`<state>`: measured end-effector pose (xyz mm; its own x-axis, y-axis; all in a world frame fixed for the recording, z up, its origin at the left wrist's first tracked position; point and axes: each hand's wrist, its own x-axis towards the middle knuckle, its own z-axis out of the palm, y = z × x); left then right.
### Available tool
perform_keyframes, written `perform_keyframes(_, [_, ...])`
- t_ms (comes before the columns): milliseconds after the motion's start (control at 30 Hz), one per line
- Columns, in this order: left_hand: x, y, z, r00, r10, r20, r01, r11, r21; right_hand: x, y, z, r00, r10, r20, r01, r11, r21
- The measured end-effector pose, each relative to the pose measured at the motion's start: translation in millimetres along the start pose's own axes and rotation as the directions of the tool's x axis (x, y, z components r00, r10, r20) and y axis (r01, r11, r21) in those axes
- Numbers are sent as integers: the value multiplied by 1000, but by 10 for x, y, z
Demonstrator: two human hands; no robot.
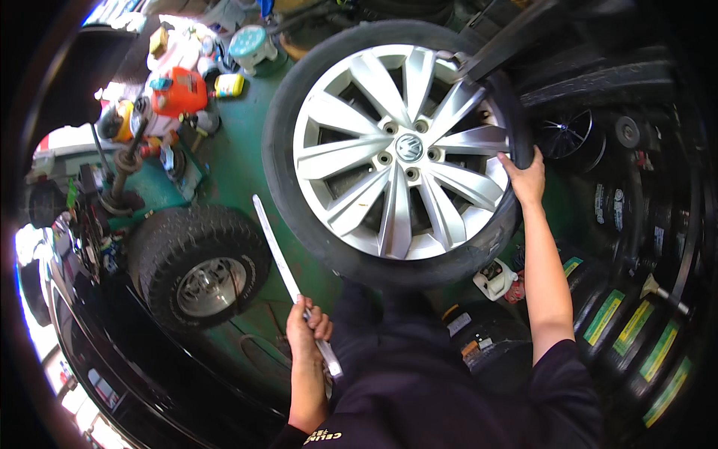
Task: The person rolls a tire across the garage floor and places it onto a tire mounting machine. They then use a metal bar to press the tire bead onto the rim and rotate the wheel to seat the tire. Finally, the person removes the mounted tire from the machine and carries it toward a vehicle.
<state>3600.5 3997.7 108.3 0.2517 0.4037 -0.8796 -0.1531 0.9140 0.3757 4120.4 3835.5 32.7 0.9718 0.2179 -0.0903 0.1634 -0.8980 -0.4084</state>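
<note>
Clock read from the wearer's body, twelve straight ahead.

1. Left hand (307, 329), at ten o'clock. Closed around the lower part of item 2; well apart from the other hand.

2. Flat metal bar (278, 258), silver, long and narrow. Held by the left hand alone, a short end projecting below the fist. Long axis slants from five to eleven o'clock; the long free end points to eleven, just beside the tyre's left edge and, as seen, apart from it.

3. Right hand (528, 183), at one o'clock, arm extended. Laid on the tyre near half past three on the wheel's own dial, thumb and forefinger spread; other fingers hidden, so whether it clamps cannot be told.

4. Silver wheel (409, 148), at twelve, ten-spoked, fitted with a black tyre (279, 138). Spoked face turned toward the viewer, axle line likewise. Right hand touching; left hand clear.

5. White jug (494, 280), at one, beneath the tyre's lower right edge.

6. Chunky-tread tyre (168, 258) on a bright rim, at ten.

7. Dark machine arm (516, 45), reaching the wheel rim at its one o'clock.

8. Red canister (179, 92), at half past ten.

9. Teal-topped stool (250, 42), at eleven.
</note>
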Motion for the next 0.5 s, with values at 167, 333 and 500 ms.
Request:
perform_keyframes(167, [80,-71,-412,976,-75,-204,24,970,-240,-291,155,104,997,36,-73,-29,996,87])
perform_keyframes(333, [185,-261,-355,990,-101,-95,42,871,-489,-539,245,179,982,70,-174,-53,993,101])
perform_keyframes(500, [31,-225,-15,971,-166,173,188,974,-125,-890,159,205,963,180,-198,-170,983,68])
